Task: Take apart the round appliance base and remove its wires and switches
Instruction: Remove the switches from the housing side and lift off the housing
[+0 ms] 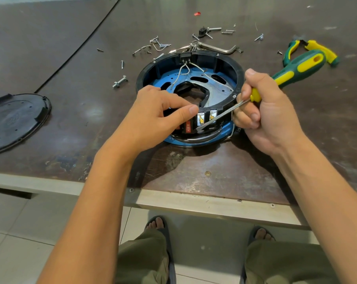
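Observation:
The round appliance base [220,64], black rim with a blue inner plate, lies open side up on the brown table. White wires [181,73] run from a black connector at its far wall. Several switches [201,119], one red and two with brass terminals, sit in the near wall. My left hand [159,113] grips the near rim beside the switches. My right hand [267,113] holds a green and yellow screwdriver [296,69], whose metal tip touches the base just below the switches.
A black round cover [13,119] lies at the left. Loose screws [120,82], bolts and a hex key [220,49] are scattered behind the base. Green and yellow pliers [314,51] lie at the far right. The table's near edge [194,203] runs below my forearms.

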Demonstrator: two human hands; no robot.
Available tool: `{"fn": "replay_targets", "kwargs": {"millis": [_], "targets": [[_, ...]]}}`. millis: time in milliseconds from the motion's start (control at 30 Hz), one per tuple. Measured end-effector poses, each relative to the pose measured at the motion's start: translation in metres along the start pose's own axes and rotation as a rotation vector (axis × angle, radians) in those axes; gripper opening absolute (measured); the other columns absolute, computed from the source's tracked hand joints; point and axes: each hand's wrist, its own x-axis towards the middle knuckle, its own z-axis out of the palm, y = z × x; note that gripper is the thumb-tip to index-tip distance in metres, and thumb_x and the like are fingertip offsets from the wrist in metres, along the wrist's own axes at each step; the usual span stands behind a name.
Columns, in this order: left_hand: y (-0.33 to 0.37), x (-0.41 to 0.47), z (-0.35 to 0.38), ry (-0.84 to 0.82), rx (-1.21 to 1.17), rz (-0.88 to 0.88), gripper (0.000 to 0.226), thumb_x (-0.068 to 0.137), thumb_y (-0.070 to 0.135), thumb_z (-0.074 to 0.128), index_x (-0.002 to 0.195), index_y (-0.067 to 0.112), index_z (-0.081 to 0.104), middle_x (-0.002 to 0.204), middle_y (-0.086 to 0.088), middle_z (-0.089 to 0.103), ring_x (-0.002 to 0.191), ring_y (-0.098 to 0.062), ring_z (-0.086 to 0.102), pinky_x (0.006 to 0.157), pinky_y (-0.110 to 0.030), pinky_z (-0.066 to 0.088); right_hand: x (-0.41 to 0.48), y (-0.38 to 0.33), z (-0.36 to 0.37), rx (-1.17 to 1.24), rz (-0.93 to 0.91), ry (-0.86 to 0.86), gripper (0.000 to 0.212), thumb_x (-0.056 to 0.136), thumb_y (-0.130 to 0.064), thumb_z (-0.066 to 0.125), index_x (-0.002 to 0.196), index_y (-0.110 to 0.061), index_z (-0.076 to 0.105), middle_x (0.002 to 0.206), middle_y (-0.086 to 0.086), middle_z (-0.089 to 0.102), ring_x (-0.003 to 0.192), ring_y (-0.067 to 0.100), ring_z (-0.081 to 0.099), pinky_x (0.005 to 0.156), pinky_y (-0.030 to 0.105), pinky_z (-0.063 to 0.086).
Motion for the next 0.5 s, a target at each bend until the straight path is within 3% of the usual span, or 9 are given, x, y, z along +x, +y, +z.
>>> {"fn": "replay_targets", "kwargs": {"millis": [167, 333, 433, 500], "targets": [[0.000, -0.001, 0.000, 0.033, -0.001, 0.043, 0.017, 0.096, 0.028, 0.063, 0.100, 0.020, 0.077, 0.085, 0.025, 0.066, 0.083, 0.012, 0.059, 0.080, 0.002, 0.031, -0.001, 0.000, 0.001, -0.009, -0.048, 0.022, 0.044, 0.107, -0.024, 0.044, 0.066, -0.010, 0.047, 0.036, -0.004, 0.028, 0.030, 0.009, 0.022, 0.039, 0.020, 0.018], [-0.003, 0.000, -0.001, 0.028, -0.013, 0.051, 0.017, 0.095, 0.026, 0.065, 0.102, 0.017, 0.078, 0.086, 0.018, 0.070, 0.084, 0.011, 0.061, 0.078, 0.000, 0.036, -0.003, -0.007, -0.006, 0.093, -0.144, 0.043, 0.048, 0.104, -0.029, 0.043, 0.059, -0.018, 0.052, 0.035, -0.006, 0.029, 0.030, 0.010, 0.021, 0.042, 0.023, 0.015], [-0.003, 0.001, -0.001, 0.021, -0.013, 0.049, 0.021, 0.094, 0.033, 0.065, 0.103, 0.019, 0.077, 0.086, 0.012, 0.073, 0.083, -0.001, 0.065, 0.078, -0.007, 0.040, -0.003, -0.011, -0.011, 0.147, -0.244, 0.050, 0.049, 0.106, -0.039, 0.042, 0.063, -0.021, 0.056, 0.040, -0.007, 0.034, 0.033, 0.008, 0.025, 0.041, 0.021, 0.020], [-0.001, 0.002, 0.000, 0.010, -0.001, 0.019, 0.025, 0.093, 0.040, 0.062, 0.104, 0.023, 0.077, 0.088, 0.014, 0.073, 0.084, -0.007, 0.065, 0.087, -0.025, 0.047, -0.004, -0.009, -0.010, 0.102, -0.281, 0.047, 0.046, 0.102, -0.053, 0.051, 0.068, -0.024, 0.060, 0.046, -0.008, 0.042, 0.036, 0.006, 0.032, 0.040, 0.019, 0.025]]}}
